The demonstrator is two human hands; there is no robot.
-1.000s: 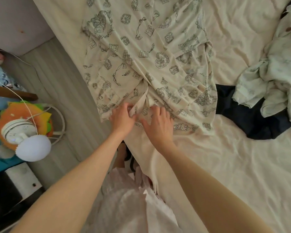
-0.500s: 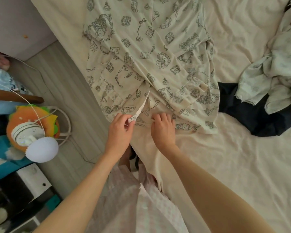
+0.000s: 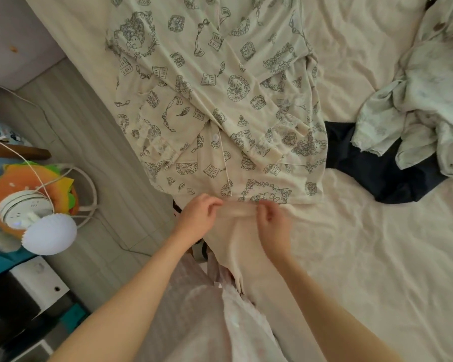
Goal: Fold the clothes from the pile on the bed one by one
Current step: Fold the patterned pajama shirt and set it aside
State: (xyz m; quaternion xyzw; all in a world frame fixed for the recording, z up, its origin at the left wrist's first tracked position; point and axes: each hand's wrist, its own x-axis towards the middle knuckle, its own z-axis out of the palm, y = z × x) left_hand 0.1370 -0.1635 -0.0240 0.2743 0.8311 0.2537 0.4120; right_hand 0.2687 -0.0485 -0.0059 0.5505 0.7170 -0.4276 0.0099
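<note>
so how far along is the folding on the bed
Early. Done: the printed shirt lies spread flat on the sheet, sleeves crossed over its front. In hand: the left hand and right hand each pinch fabric at its bottom hem, no fold made there yet. Left: the rest of that shirt, then the pale clothes and dark garment heaped on the right.

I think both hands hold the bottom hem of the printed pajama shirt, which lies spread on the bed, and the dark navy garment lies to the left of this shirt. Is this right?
Not quite. The head view shows the dark navy garment to the right of the printed pajama shirt, not the left. The rest holds: the left hand and right hand pinch its bottom hem, and it lies spread on the bed.
</note>
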